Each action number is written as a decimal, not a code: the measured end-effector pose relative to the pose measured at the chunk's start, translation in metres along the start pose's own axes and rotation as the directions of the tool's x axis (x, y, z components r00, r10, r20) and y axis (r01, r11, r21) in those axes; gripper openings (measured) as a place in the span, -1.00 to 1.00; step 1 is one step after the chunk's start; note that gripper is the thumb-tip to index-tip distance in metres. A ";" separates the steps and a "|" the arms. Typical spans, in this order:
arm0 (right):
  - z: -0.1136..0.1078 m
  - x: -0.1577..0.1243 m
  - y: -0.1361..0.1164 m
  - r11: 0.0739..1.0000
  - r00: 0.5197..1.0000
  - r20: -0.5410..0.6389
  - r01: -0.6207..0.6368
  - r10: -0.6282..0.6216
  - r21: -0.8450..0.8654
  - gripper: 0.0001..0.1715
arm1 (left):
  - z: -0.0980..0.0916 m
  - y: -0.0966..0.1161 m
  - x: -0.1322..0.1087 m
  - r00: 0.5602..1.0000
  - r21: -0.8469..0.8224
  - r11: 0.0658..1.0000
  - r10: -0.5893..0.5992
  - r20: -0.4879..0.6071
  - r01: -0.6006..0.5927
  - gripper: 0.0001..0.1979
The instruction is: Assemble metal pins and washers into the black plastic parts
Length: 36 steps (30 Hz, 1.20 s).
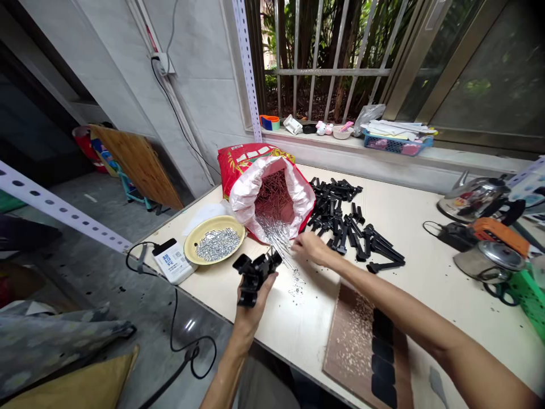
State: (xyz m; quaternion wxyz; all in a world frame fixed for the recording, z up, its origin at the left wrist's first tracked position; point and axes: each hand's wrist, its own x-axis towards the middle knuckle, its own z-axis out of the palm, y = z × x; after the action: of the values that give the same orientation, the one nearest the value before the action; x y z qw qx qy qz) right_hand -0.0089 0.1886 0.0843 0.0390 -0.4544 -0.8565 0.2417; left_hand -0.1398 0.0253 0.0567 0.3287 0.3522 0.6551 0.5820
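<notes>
My left hand point(254, 318) is closed around several black plastic parts point(251, 277), held upright above the table's near edge. Pieces that look alike, with long stems and wider ends, lie in a black pile point(336, 213) to the right of the bag. My right hand point(311, 249) is by the bag's mouth with its fingers curled together; what they pinch, if anything, is too small to make out. Close to those fingers, thin silvery metal pins point(279, 238) spill from the open red bag point(242, 165), and more rods are inside it. Tiny bits point(297, 284) lie between my hands.
Left of the bag are a yellow plate point(190, 241) of small metal pieces and a white box point(174, 261) with a cable. A brown board point(347, 341) with black pads lies under my right forearm. Kettle point(472, 199), orange tool point(500, 234) and metal mug point(489, 261) stand right.
</notes>
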 end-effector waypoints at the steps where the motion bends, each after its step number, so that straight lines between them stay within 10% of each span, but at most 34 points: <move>1: 0.012 0.006 -0.003 0.999 0.999 -0.002 -0.034 0.034 -0.017 -0.77 | 0.001 0.000 0.000 1.000 -0.008 1.000 -0.007 0.003 0.007 -0.63; 6: 0.043 0.015 -0.020 0.993 0.995 -0.034 -0.096 0.093 -0.069 -0.81 | 0.003 -0.005 0.006 0.996 -0.094 0.992 -0.084 0.040 0.088 -0.62; 13: 0.000 -0.022 0.005 0.995 0.997 -0.081 0.026 -0.018 0.099 -0.54 | -0.001 -0.003 0.005 0.981 -0.258 0.951 -0.140 0.131 0.171 -0.65; 17: -0.028 -0.043 -0.002 0.700 0.933 -0.334 0.326 -0.133 0.635 -0.57 | 0.004 0.000 0.000 0.979 -0.079 0.983 -0.157 0.127 0.167 -0.66; 20: -0.033 -0.051 -0.017 0.578 0.883 -0.411 0.463 -0.229 0.672 -0.74 | 0.008 0.002 0.000 0.984 -0.026 0.994 -0.103 0.143 0.108 -0.61; 31: -0.027 -0.047 -0.029 0.728 0.824 -0.272 0.567 -0.498 0.385 -0.66 | 0.004 -0.008 0.004 0.987 -0.038 0.997 -0.064 0.147 0.071 -0.57; 36: -0.017 -0.028 -0.018 0.910 0.950 -0.213 0.285 -0.227 0.301 -0.54 | -0.003 -0.004 0.000 0.990 -0.127 0.987 -0.079 0.113 0.093 -0.67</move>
State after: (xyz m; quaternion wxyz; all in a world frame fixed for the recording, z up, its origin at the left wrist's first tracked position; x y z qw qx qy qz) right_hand -0.0013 0.1643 0.1119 0.2199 -0.3440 -0.8499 0.3331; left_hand -0.1423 0.0232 0.0528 0.4112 0.3320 0.6110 0.5895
